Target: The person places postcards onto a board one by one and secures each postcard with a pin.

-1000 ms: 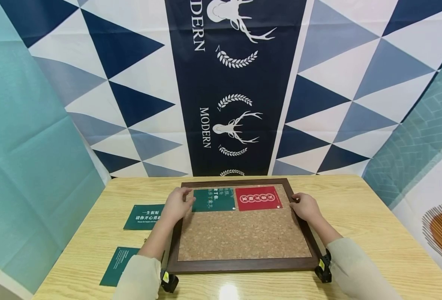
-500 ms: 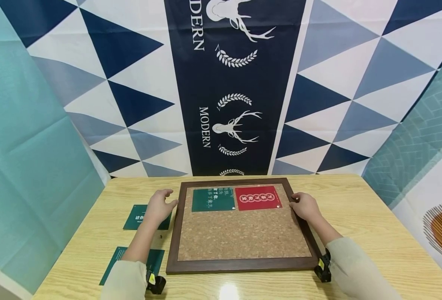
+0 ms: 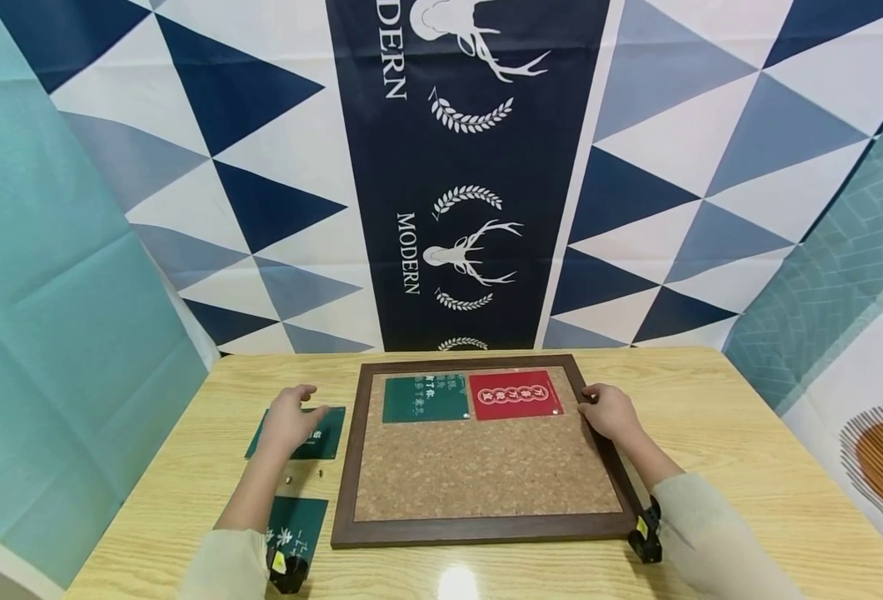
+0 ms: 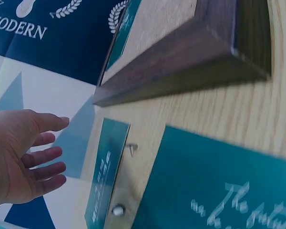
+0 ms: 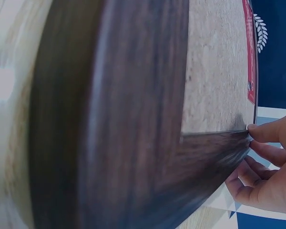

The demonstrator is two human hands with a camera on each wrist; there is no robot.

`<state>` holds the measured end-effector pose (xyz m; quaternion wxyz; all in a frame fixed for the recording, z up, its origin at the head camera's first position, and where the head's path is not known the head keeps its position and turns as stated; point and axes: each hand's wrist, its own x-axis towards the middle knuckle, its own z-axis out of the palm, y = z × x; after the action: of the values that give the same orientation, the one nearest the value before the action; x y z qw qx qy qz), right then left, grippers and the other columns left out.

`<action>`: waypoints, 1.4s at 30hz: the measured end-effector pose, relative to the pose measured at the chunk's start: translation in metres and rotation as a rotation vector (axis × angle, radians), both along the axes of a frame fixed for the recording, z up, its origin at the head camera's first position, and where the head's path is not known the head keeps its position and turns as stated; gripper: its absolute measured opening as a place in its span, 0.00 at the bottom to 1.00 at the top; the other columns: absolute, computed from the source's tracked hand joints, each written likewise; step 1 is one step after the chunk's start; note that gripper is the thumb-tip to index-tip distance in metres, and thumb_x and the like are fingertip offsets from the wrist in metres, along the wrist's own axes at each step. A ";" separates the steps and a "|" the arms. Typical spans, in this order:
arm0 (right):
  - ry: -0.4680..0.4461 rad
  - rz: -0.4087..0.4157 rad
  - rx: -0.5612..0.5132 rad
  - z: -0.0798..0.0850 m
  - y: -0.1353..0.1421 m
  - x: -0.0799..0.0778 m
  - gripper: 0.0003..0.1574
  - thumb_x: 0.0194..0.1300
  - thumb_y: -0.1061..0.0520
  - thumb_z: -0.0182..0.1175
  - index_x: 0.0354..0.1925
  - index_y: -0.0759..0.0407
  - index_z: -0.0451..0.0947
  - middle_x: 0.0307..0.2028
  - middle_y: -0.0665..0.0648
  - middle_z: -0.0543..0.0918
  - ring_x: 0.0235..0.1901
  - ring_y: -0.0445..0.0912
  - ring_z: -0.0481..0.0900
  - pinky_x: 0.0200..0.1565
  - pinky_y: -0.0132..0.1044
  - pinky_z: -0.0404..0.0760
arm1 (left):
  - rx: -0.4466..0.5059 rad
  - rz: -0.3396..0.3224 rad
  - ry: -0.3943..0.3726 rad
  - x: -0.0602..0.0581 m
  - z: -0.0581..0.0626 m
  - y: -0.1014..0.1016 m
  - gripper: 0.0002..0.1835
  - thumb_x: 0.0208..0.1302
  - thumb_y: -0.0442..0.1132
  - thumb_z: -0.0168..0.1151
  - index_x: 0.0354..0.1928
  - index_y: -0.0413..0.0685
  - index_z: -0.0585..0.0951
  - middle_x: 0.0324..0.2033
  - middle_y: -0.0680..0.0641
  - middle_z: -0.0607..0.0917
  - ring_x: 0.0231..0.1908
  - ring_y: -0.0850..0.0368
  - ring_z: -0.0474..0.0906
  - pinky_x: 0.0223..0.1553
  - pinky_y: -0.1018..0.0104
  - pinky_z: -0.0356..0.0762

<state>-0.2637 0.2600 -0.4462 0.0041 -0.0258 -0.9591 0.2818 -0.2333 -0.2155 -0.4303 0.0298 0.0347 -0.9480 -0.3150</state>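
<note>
A cork board (image 3: pixel 486 475) in a dark brown wooden frame lies on the table. My right hand (image 3: pixel 612 412) grips its right edge, thumb on top and fingers along the outer side in the right wrist view. A green card (image 3: pixel 404 400) and a red card (image 3: pixel 516 408) lie side by side on the board's upper part. My left hand (image 3: pixel 286 423) is held over another green card (image 3: pixel 327 433) left of the board, fingers spread and nothing in them. Nearer me is a third green card (image 3: pixel 308 517), partly behind the left wrist. Two small push pins (image 4: pixel 118 210) sit between these loose cards.
The light wooden table (image 3: pixel 681 375) extends on both sides of the board. A patterned cloth (image 3: pixel 471 167) hangs behind its far edge. Teal cloth (image 3: pixel 74 333) hangs on the left. A black wrist camera (image 3: pixel 287 573) is on each wrist.
My left hand has moved left, off the board's left edge and over the loose green card. The right hand stays on the frame's right edge.
</note>
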 end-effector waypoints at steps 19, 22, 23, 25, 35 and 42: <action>-0.013 -0.003 -0.016 0.003 0.000 0.001 0.23 0.63 0.63 0.55 0.53 0.77 0.71 0.47 0.76 0.77 0.45 0.64 0.77 0.42 0.51 0.79 | -0.036 0.090 -0.066 0.014 -0.010 -0.042 0.28 0.63 0.40 0.58 0.60 0.29 0.67 0.55 0.26 0.71 0.56 0.31 0.67 0.55 0.41 0.68; -0.009 -0.003 -0.014 0.003 0.000 0.001 0.23 0.62 0.63 0.55 0.53 0.77 0.71 0.46 0.76 0.77 0.44 0.63 0.77 0.42 0.51 0.78 | -0.042 0.097 -0.076 0.015 -0.012 -0.046 0.29 0.63 0.40 0.58 0.61 0.28 0.67 0.56 0.26 0.71 0.56 0.31 0.67 0.56 0.40 0.67; -0.007 -0.002 -0.013 0.003 0.000 0.001 0.23 0.62 0.63 0.55 0.52 0.77 0.71 0.46 0.76 0.77 0.44 0.64 0.77 0.42 0.52 0.78 | -0.047 0.098 -0.078 0.015 -0.012 -0.048 0.29 0.63 0.41 0.58 0.61 0.28 0.66 0.56 0.26 0.70 0.56 0.30 0.67 0.56 0.40 0.67; -0.004 0.001 -0.010 0.003 0.000 0.000 0.23 0.62 0.63 0.56 0.52 0.77 0.71 0.46 0.76 0.77 0.45 0.64 0.76 0.43 0.52 0.78 | -0.057 0.102 -0.083 0.016 -0.014 -0.050 0.30 0.62 0.41 0.58 0.61 0.27 0.66 0.56 0.25 0.70 0.56 0.30 0.67 0.56 0.40 0.67; -0.006 0.001 -0.016 0.002 0.001 0.000 0.22 0.62 0.63 0.56 0.52 0.77 0.71 0.46 0.75 0.77 0.43 0.63 0.77 0.41 0.50 0.79 | -0.068 0.122 -0.120 0.018 -0.018 -0.061 0.33 0.62 0.42 0.59 0.61 0.25 0.64 0.53 0.23 0.71 0.54 0.29 0.68 0.54 0.39 0.68; -0.004 0.004 -0.016 0.002 0.001 0.000 0.23 0.62 0.63 0.56 0.52 0.77 0.71 0.46 0.75 0.77 0.44 0.63 0.77 0.42 0.51 0.78 | -0.091 0.121 -0.142 0.018 -0.020 -0.064 0.36 0.61 0.44 0.59 0.62 0.24 0.61 0.54 0.23 0.71 0.54 0.29 0.68 0.54 0.40 0.68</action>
<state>-0.2633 0.2606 -0.4446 0.0013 -0.0244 -0.9569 0.2894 -0.2149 -0.2799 -0.4506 -0.0171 0.1128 -0.9572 -0.2658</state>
